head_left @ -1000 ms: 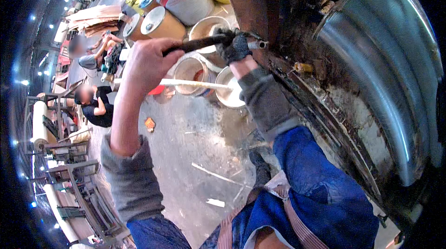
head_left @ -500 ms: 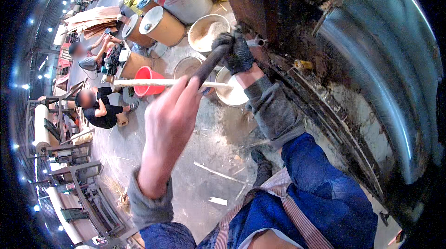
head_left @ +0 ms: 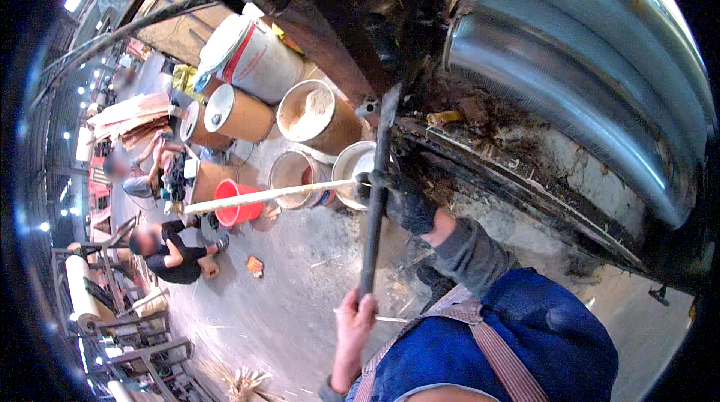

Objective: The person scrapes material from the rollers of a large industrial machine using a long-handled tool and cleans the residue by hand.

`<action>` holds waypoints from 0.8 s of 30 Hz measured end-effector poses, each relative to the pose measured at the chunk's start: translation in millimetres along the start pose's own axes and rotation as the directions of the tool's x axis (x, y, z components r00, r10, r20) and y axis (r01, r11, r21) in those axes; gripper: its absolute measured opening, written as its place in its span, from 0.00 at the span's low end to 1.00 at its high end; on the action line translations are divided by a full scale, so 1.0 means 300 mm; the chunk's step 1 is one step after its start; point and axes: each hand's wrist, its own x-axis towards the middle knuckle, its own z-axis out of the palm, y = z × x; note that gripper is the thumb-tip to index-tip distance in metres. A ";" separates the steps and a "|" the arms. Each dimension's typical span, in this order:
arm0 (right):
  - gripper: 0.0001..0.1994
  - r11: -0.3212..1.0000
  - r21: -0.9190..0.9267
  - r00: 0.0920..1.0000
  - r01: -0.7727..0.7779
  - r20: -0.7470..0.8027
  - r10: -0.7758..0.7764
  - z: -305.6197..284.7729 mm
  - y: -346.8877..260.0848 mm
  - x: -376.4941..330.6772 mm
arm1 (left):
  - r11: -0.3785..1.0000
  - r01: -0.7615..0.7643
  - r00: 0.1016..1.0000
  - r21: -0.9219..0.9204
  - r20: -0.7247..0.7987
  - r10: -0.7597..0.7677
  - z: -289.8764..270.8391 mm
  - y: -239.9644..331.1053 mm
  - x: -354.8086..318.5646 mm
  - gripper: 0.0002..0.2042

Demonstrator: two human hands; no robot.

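Note:
A long dark metal bar (head_left: 370,241) runs between my two hands, its upper end against the dark machine frame. My left hand (head_left: 354,325), bare, is closed round its lower end. In a black glove, my right hand (head_left: 409,202) is wrapped round the bar further up. Just beyond the glove, a long pale stick (head_left: 274,195) leans out of a white bucket (head_left: 350,158) and reaches leftward. On the right stands the machine with large shiny curved metal rollers (head_left: 570,102); dark residue (head_left: 480,132) coats the ledge below them.
A powder-filled tub (head_left: 300,128), lidded drums (head_left: 238,113), a big white barrel (head_left: 259,61) and a red bucket (head_left: 240,212) stand ahead. Two people sit at the left, one in black (head_left: 176,258). A roller stand (head_left: 86,289) is beyond. Straw-like strips (head_left: 236,379) lie on the floor.
My left hand has come down and toward me, swinging the bar nearly upright in view. The gloved hand is lower, and the view has shifted toward the rollers.

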 end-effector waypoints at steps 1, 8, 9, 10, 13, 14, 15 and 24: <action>0.18 1.000 0.001 1.000 -0.019 -0.013 0.019 -0.038 -0.017 0.000 | 0.984 0.105 0.994 -0.145 0.033 -0.101 0.052 0.009 0.006 0.07; 0.21 0.987 -0.127 0.990 0.099 -0.086 -0.110 -0.180 -0.091 0.001 | 0.868 0.268 0.921 -0.418 0.375 -0.104 0.232 0.038 0.149 0.11; 0.20 0.992 -0.095 0.991 0.082 -0.098 -0.091 -0.184 -0.086 0.007 | 0.831 0.315 0.903 -0.458 0.415 -0.114 0.261 0.045 0.166 0.12; 0.19 0.995 -0.088 0.993 0.055 -0.101 -0.064 -0.216 -0.070 0.025 | 0.841 0.292 0.916 -0.456 0.387 -0.108 0.293 0.048 0.186 0.14; 0.11 0.974 -0.214 0.981 0.073 -0.159 -0.109 -0.196 -0.126 0.048 | 0.790 0.316 0.904 -0.525 0.420 -0.082 0.366 0.073 0.220 0.15; 0.09 0.965 -0.254 0.980 0.063 -0.166 -0.108 -0.175 -0.147 0.043 | 0.777 0.321 0.900 -0.542 0.430 -0.072 0.368 0.072 0.223 0.15; 0.09 0.953 -0.297 0.977 0.057 -0.178 -0.114 -0.158 -0.179 0.031 | 0.773 0.333 0.896 -0.540 0.436 -0.081 0.379 0.069 0.230 0.15; 0.08 0.994 -0.105 0.999 0.032 -0.032 -0.035 -0.248 -0.245 0.120 | 0.960 0.115 0.975 -0.255 0.214 -0.060 0.481 0.166 0.278 0.12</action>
